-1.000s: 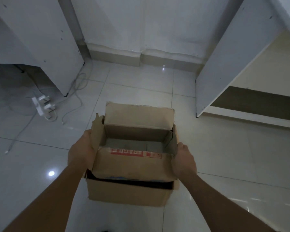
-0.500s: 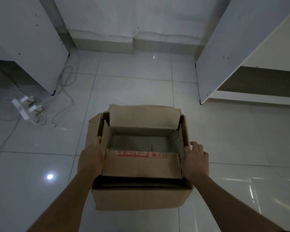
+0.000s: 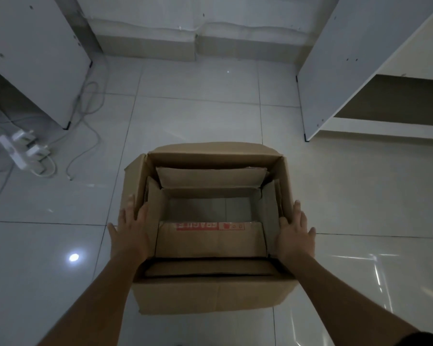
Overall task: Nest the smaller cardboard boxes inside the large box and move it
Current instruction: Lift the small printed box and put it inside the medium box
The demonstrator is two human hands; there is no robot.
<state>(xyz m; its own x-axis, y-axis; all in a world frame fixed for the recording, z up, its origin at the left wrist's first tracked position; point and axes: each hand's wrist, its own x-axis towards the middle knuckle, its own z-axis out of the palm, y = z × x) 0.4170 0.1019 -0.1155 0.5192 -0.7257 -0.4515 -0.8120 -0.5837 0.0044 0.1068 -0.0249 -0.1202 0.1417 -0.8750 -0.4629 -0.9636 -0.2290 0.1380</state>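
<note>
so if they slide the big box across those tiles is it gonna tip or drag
The large box sits low and wide, so tipping seems unlikely. The floor is glossy tile, so it should probably slide easily. It holds only an empty smaller box, so it is likely light, though its thin walls may flex where the left hand and right hand press.

Smaller box [image 3: 210,242] sunk into large box [image 3: 210,293]; hands [image 3: 131,233] flattened.
</note>
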